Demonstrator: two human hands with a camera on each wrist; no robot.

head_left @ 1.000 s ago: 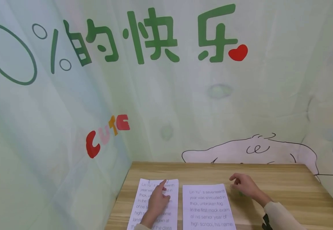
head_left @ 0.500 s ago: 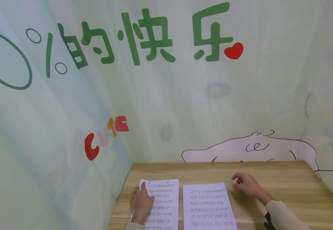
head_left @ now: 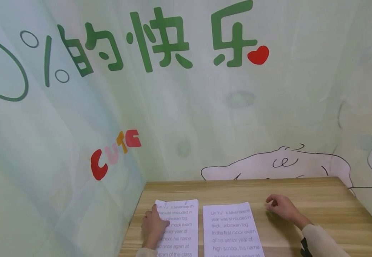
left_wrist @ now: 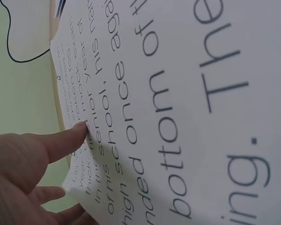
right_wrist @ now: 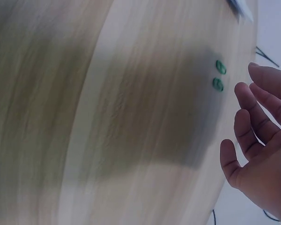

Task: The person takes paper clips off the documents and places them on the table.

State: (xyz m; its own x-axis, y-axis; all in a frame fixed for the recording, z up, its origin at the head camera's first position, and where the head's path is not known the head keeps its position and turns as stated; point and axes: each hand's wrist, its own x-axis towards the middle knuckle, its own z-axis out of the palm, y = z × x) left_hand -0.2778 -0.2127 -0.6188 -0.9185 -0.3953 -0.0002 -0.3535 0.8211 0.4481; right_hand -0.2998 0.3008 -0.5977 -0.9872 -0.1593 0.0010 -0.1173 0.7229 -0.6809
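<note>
A stack of printed sheets (head_left: 181,232) lies at the left of the table, with small clips (head_left: 186,202) on its top edge. My left hand (head_left: 153,226) is at its left edge, index finger reaching toward the top left corner. In the left wrist view the thumb (left_wrist: 70,140) lies over the printed lines, the other fingers beside the paper's edge. A second printed sheet (head_left: 232,232) lies to the right. Further right, my right hand (head_left: 283,208) hovers over the wood, fingers loosely curled, holding nothing. Two small green oval paper clips (right_wrist: 219,75) lie near its fingertips in the right wrist view.
The wooden table (head_left: 301,189) meets a printed fabric backdrop (head_left: 173,107) at its back. Another backdrop side (head_left: 44,160) runs along its left edge. A narrow strip of wood separates the two papers.
My left hand has moved left from the middle of the left paper to its left edge, uncovering the print. The right hand has shifted slightly right within the view.
</note>
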